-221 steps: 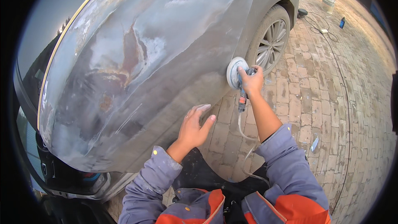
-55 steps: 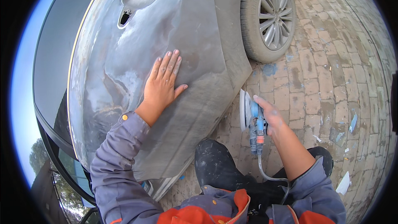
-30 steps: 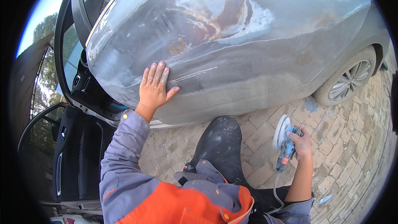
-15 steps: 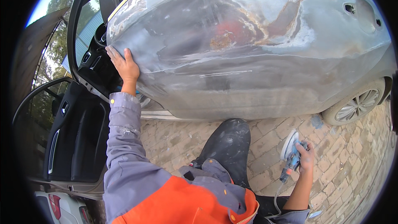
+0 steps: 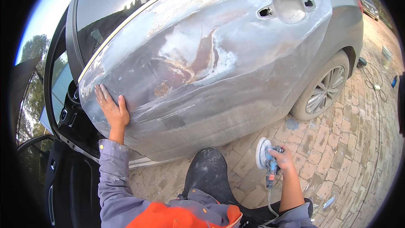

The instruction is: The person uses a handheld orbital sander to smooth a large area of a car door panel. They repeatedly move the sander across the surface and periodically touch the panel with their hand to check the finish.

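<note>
My left hand (image 5: 113, 109) lies flat with fingers spread on the front part of a car door (image 5: 202, 97). The door's skin is sanded to patchy grey, with whitish filler and brown bare spots around its middle. In my right hand (image 5: 283, 158) is an air sander (image 5: 272, 162) with a blue body, gripped low at my right side. Its round pale pad (image 5: 262, 153) faces the car but stands apart from the panel. A thin hose (image 5: 271, 202) runs from the sander's lower end back past my right forearm.
An opened front door (image 5: 67, 181) is at the left. At the right are the rear wheel (image 5: 322, 90) and, farther off, a cable (image 5: 371, 82), a bucket (image 5: 386, 55) and a small blue object (image 5: 394, 81). Brick paving (image 5: 333, 160) lies underfoot. My knee (image 5: 206, 171) is close beneath the sill.
The view has swung right and up, showing the door-handle recess, window and more of the rear. My left hand stays flat on the door; my right still holds the sander away from it.
</note>
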